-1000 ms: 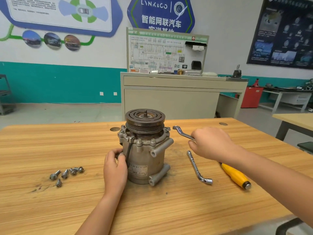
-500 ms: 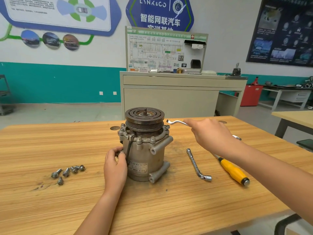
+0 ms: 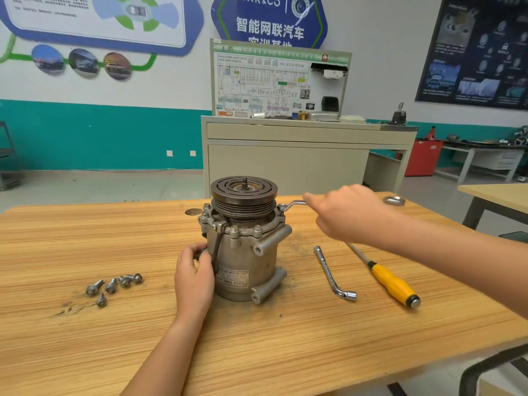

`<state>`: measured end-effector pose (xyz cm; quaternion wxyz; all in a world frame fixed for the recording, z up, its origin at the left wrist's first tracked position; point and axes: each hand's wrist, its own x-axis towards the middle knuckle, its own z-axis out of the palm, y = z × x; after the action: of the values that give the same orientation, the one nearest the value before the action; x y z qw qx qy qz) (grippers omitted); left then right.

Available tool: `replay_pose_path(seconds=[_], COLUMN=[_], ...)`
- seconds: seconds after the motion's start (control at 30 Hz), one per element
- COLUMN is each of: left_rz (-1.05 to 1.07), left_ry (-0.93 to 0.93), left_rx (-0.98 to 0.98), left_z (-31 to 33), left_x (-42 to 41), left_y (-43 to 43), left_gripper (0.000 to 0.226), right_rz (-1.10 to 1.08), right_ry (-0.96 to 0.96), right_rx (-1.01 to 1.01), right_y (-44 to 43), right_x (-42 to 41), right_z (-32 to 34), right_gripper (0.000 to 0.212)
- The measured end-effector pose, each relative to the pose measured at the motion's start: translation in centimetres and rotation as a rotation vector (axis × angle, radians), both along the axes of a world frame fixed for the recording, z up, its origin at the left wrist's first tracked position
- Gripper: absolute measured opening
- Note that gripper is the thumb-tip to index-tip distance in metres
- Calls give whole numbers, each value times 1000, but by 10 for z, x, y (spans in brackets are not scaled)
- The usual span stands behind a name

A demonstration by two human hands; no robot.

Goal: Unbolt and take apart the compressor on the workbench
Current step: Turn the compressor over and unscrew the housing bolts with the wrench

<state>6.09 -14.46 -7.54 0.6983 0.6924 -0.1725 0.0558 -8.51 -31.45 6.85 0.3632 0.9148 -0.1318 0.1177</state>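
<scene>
A grey compressor (image 3: pixel 245 261) stands upright on the wooden workbench (image 3: pixel 285 352), its dark ribbed pulley (image 3: pixel 244 200) on top. My left hand (image 3: pixel 194 277) grips the left side of its body. In my right hand (image 3: pixel 347 214) is a silver ring wrench (image 3: pixel 293 205), held level; its near ring sits on a bolt at the right of the compressor's upper flange, and its far ring sticks out past my hand. Several bolts still stand around the flange.
Several loose bolts (image 3: pixel 114 285) lie left of the compressor. To its right lie an L-shaped socket wrench (image 3: pixel 333 274) and a yellow-handled screwdriver (image 3: pixel 391 282). A beige training cabinet (image 3: pixel 285 161) stands behind the bench. Another table (image 3: pixel 497 195) is at far right.
My right hand lifted the ring wrench off the bench, carried it left and up, and set its ring on the right flange bolt. My left hand kept its hold on the compressor body.
</scene>
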Motion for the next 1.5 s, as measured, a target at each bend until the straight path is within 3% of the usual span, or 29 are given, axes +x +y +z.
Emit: replay_pose_path(seconds=[0.1,0.2,0.37,0.47,0.53,0.63,0.7,0.77,0.87,0.93,1.27,1.5], left_rz=[4,12,25,122,155,39,-88,-167,-284,-326,-457,-383], left_ry=[-7,-14,-31,-95,-258,-729,-1059,-1292,-1294,-1234,-1157,-1259], left_rx=[2,-5,5,-95,-204,-167,64,532,1271,1474,1372,1193], left_z=[0,-1,2,17,39,89,125,153,167,167,168,169], left_x=[0,1,-1,-10,-20,-38,-44,-43,-35,-31,-14,-7], left_y=[0,0,1,9,14,12,2,-16,-45,-59,-72,-73], left_gripper=[18,18,16,20,21,20,21,22,29,32,24,23], right_rz=[19,81,348,319,231,290,343,374,390,387,309,327], right_ry=[36,-27,-355,-680,-905,-1146,-1207,-1216,-1198,-1162,-1120,-1106], right_rx=[-53,23,310,580,846,1243,1410,1526,1661,1691,1767,1757], right_y=[-27,-44,-44,-41,-41,-30,-17,-4,7,8,3,3], right_x=[13,37,74,70,61,50,45,43,44,46,38,37], right_z=[4,-4,-32,-46,-56,-76,-93,-110,-127,-133,-149,-150], right_gripper=[30,26,29,27,26,18,19,22,20,19,20,21])
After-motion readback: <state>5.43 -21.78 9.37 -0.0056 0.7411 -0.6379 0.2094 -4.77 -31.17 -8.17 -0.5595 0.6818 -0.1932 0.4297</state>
